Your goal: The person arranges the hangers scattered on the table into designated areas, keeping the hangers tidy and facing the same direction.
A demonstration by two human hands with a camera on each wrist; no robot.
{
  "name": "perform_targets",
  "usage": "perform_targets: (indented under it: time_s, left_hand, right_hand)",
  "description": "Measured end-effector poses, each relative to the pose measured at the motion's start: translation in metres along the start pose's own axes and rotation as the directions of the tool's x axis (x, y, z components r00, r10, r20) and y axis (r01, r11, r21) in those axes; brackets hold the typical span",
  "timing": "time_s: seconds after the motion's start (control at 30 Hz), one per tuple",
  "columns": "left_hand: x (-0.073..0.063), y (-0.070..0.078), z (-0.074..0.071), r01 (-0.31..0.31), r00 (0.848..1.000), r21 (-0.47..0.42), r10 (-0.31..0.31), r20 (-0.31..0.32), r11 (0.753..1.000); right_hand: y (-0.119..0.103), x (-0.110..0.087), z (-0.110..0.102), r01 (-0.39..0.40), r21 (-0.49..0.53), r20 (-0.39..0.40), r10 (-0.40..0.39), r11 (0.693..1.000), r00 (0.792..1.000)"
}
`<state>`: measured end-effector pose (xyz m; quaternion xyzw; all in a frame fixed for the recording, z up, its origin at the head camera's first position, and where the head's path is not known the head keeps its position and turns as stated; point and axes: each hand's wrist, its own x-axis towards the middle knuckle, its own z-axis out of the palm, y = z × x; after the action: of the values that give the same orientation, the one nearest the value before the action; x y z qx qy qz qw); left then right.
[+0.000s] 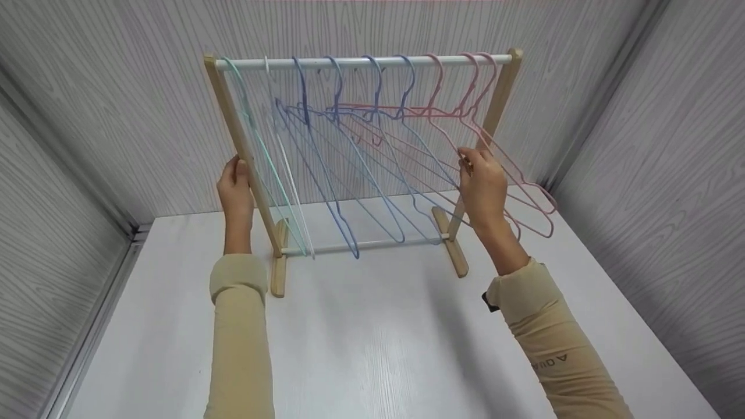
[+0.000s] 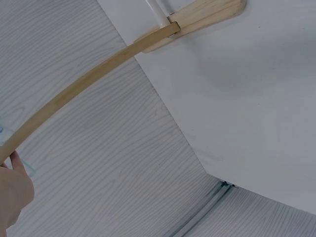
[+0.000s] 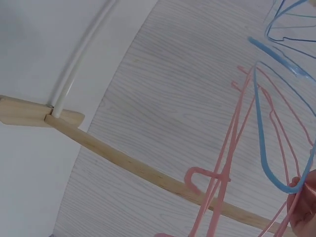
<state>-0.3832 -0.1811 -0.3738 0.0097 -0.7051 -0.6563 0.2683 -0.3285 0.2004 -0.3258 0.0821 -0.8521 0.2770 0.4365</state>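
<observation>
A small clothes rack with wooden posts and a white top rail stands in the head view. My left hand holds its left post, the fingertips partly hidden behind the wood. At the right, my right hand pinches the sloping arm of a pink hanger whose hook is over the rail. More pink hangers hang to its right. Several blue hangers fill the middle of the rail; one blue hanger passes close to the right fingers in the right wrist view.
A mint hanger and a white hanger hang at the rail's left end. The rack's wooden feet rest on a white table. Grey wood-patterned walls enclose the back and both sides.
</observation>
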Motion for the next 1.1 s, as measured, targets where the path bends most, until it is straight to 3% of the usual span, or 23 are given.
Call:
perform_targets:
  time_s: [0.7, 0.93, 1.1]
  left_hand:
    - [-0.001, -0.001, 0.000, -0.027, 0.999, 0.010, 0.028, -0.021, 1.000]
    - [-0.001, -0.001, 0.000, -0.038, 0.999, 0.004, 0.038, -0.020, 0.999]
    - [-0.001, 0.001, 0.000, -0.030, 0.999, -0.019, 0.030, -0.016, 0.999]
  right_hand:
    - [0.006, 0.002, -0.004, -0.041, -0.025, -0.028, 0.040, 0.999, 0.999]
    - [0.000, 0.001, 0.000, 0.012, 0.008, -0.060, -0.012, 1.000, 0.998]
    - [-0.009, -0.002, 0.004, 0.135, 0.052, -0.072, -0.131, 0.989, 0.989]
